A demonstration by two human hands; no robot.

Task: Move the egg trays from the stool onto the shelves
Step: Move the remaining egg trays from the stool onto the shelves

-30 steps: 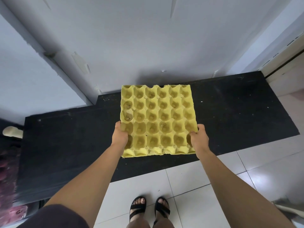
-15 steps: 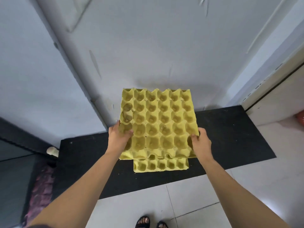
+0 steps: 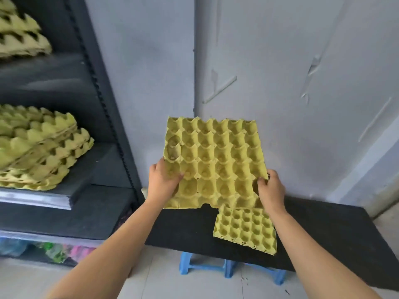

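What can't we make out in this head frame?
All head view.
Lower tray: far edge hidden by the held tray and right hand; one or a stack, unclear.
Stool: top hidden under the black board.
Shelf stacks: cut off by the left edge; count unclear.
Left hand: fingers under the held tray hidden.

Bare left hand (image 3: pixel 164 184), bare right hand (image 3: pixel 271 190), unsleeved forearms.
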